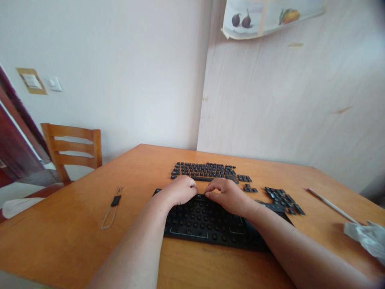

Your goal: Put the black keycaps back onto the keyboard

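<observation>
A black keyboard base (210,224) lies on the table in front of me, most of its key positions bare of keycaps. Over its far edge, left of the middle, is my left hand (183,190), fingers curled and closed toward the top row. My right hand (225,194) faces it from the other side, thumb and forefinger pinched close to the same row. Whatever small piece may sit between the fingertips of either hand is too small to make out. Loose black keycaps (207,170) are laid out in keyboard order just beyond the hands.
More keycaps (282,198) lie in a group at the right. A keycap puller (115,200) with wire loops rests at the left. Farther right are a thin pale stick (331,204) and a crumpled plastic bag (368,241). A wooden chair (75,146) stands by the table's left side.
</observation>
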Action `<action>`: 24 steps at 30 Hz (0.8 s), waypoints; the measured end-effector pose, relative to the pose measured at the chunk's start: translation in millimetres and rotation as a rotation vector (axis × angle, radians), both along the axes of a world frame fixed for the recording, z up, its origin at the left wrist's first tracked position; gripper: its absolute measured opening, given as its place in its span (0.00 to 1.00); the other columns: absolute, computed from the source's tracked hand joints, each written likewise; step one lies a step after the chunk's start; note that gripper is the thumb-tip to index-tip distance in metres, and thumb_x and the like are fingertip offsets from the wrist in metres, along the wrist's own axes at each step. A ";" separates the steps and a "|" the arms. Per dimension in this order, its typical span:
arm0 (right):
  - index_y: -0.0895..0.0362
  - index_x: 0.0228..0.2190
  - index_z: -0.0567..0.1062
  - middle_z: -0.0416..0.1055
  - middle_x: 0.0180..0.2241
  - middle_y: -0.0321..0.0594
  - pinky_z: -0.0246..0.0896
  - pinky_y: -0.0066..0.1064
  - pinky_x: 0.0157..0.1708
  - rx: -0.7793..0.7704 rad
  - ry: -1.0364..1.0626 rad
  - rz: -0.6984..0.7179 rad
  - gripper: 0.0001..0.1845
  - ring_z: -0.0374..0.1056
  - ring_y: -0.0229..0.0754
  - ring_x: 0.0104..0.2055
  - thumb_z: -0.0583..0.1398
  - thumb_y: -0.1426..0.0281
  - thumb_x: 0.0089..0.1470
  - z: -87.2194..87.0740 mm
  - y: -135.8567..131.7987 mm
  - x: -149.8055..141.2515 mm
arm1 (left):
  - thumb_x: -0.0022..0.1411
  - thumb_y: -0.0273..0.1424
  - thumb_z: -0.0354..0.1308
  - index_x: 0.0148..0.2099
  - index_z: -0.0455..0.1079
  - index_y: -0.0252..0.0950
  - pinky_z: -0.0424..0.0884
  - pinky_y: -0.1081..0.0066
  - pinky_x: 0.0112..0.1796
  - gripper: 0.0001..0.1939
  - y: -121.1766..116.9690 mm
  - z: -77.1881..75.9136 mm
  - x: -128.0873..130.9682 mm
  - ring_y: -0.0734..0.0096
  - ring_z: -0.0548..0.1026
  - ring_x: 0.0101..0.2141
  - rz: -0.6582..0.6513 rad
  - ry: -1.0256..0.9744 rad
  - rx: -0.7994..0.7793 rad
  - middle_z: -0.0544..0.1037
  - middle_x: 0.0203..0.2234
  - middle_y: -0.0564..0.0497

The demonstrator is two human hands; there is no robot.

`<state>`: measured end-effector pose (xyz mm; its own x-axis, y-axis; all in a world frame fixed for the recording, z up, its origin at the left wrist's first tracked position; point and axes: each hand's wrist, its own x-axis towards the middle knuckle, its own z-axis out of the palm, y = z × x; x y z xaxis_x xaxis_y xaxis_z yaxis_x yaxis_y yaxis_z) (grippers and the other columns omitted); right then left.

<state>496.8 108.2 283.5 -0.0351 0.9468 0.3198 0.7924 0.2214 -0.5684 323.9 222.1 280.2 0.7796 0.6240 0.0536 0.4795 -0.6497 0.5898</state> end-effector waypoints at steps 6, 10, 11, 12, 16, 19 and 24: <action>0.55 0.30 0.80 0.77 0.32 0.38 0.61 0.33 0.42 -0.007 -0.027 0.010 0.06 0.70 0.40 0.38 0.62 0.73 0.52 0.5 0.0 -1.2 | 0.50 0.31 0.55 0.25 0.77 0.37 0.62 0.74 0.30 0.09 0.4 -0.3 -0.2 0.69 0.73 0.27 0.009 -0.007 -0.043 0.78 0.21 0.52; 0.55 0.29 0.80 0.77 0.32 0.38 0.61 0.32 0.42 -0.012 -0.029 0.018 0.06 0.70 0.40 0.38 0.61 0.74 0.52 0.0 -0.2 -1.1 | 0.51 0.31 0.55 0.23 0.76 0.36 0.60 0.74 0.28 0.10 1.3 -1.7 0.3 0.70 0.72 0.25 0.010 -0.015 -0.023 0.77 0.20 0.53; 0.55 0.29 0.80 0.77 0.32 0.38 0.61 0.33 0.43 -0.014 -0.030 0.017 0.06 0.70 0.40 0.38 0.61 0.74 0.52 -0.4 -0.3 -1.1 | 0.51 0.31 0.54 0.23 0.75 0.36 0.60 0.73 0.27 0.10 1.6 -2.2 0.5 0.70 0.72 0.25 0.006 -0.011 -0.013 0.77 0.19 0.53; 0.55 0.29 0.80 0.77 0.32 0.38 0.61 0.33 0.43 -0.015 -0.033 0.013 0.06 0.70 0.40 0.38 0.61 0.73 0.52 -0.9 -0.4 -1.0 | 0.51 0.30 0.54 0.22 0.75 0.36 0.59 0.73 0.27 0.11 1.8 -2.7 0.7 0.70 0.71 0.24 0.002 -0.006 -0.006 0.76 0.19 0.53; 0.55 0.30 0.80 0.77 0.32 0.38 0.60 0.34 0.43 -0.023 -0.055 0.007 0.05 0.70 0.41 0.39 0.62 0.73 0.52 -2.9 -0.1 -0.4 | 0.50 0.30 0.53 0.20 0.72 0.36 0.58 0.73 0.26 0.10 2.0 -3.6 1.2 0.71 0.71 0.24 0.001 -0.003 0.006 0.75 0.18 0.53; 0.55 0.30 0.80 0.77 0.32 0.38 0.60 0.34 0.43 -0.032 -0.060 0.021 0.06 0.70 0.41 0.38 0.61 0.73 0.53 -3.4 0.4 -0.1 | 0.50 0.30 0.52 0.20 0.71 0.35 0.58 0.73 0.25 0.11 0.8 -2.4 1.2 0.72 0.70 0.23 0.000 0.000 0.022 0.74 0.17 0.53; 0.54 0.29 0.79 0.77 0.31 0.37 0.60 0.33 0.42 -0.016 -0.065 0.031 0.06 0.70 0.40 0.37 0.61 0.73 0.53 -4.8 1.0 0.7 | 0.50 0.29 0.52 0.20 0.72 0.35 0.58 0.73 0.25 0.10 -2.0 2.0 1.3 0.72 0.70 0.23 0.006 0.019 0.029 0.75 0.18 0.52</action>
